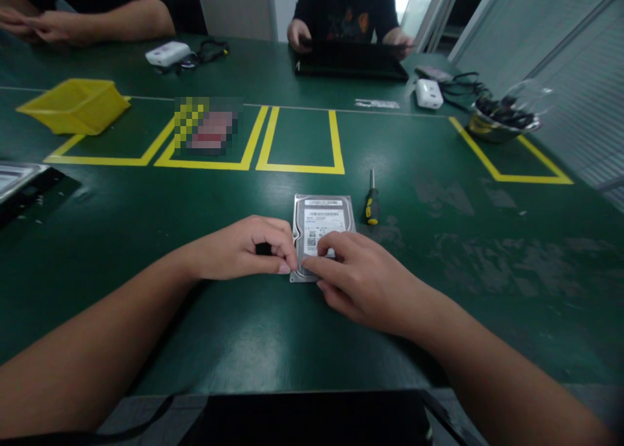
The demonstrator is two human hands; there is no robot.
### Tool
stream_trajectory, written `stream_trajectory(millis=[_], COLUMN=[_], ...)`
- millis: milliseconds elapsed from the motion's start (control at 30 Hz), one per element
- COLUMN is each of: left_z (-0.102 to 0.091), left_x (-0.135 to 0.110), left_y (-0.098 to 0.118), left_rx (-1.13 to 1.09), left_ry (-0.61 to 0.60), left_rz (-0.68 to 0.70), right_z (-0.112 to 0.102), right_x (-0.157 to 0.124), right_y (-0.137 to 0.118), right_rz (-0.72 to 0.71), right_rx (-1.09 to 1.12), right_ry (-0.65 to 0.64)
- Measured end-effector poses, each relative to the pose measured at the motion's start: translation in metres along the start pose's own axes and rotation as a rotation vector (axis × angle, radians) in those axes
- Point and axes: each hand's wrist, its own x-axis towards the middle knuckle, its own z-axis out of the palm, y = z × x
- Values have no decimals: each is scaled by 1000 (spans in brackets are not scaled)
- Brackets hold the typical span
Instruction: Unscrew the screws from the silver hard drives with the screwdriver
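A silver hard drive with a white printed label lies flat on the green table. My left hand is at its lower left edge, thumb and fingertips closed together; whatever may be between them is hidden. Over the drive's lower part is my right hand, index finger stretched toward the lower left corner and the other fingers bent and apart. The right thumb is by the near edge. To the drive's right lies a screwdriver with a black and yellow handle, its shaft pointing away from me.
A yellow bin sits at the back left, a bowl of dark parts at the back right. Yellow tape marks rectangles on the table. Another drive shows at the left edge. Two people sit opposite, one holding a black laptop.
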Motion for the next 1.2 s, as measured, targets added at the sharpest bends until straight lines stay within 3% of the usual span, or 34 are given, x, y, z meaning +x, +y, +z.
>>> stream_trajectory(millis=[1200], left_z=[7], left_x=[0], left_y=[13], left_rx=[154], left_ry=[0], left_rz=[65], right_z=[1], right_x=[0], right_y=[0], right_rz=[-5], right_rx=[-2], right_ry=[-2])
